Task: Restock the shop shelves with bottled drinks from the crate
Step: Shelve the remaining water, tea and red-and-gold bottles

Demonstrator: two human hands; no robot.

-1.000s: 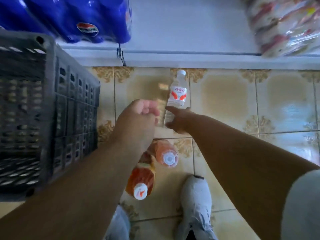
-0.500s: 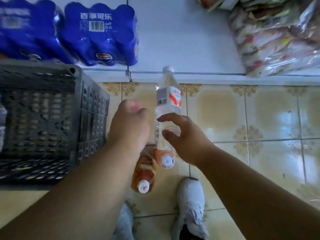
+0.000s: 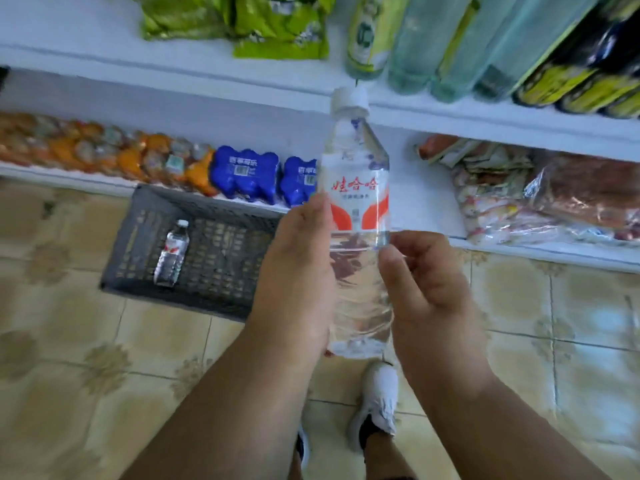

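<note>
A clear water bottle [image 3: 356,202] with a white cap and a red-and-white label stands upright in front of me, level with the shelves. My left hand [image 3: 298,271] grips its lower body from the left. From the right, my right hand [image 3: 426,282] holds it just below the label with curled fingers and thumb. The dark grey crate [image 3: 221,258] sits on the floor against the bottom shelf. Another water bottle [image 3: 172,252] lies flat inside it.
The white bottom shelf [image 3: 415,202] carries orange packs, blue can packs [image 3: 244,174] and bagged snacks [image 3: 540,195]. On the shelf above [image 3: 207,77] are green bags, pale green bottles [image 3: 426,46] and dark bottles. My white shoe [image 3: 377,400] stands on the tiled floor.
The bottle has come up from near the floor to shelf height. My left hand, a closed fist beside it before, now grips it. The view has lifted; the orange bottles on the floor are out of sight.
</note>
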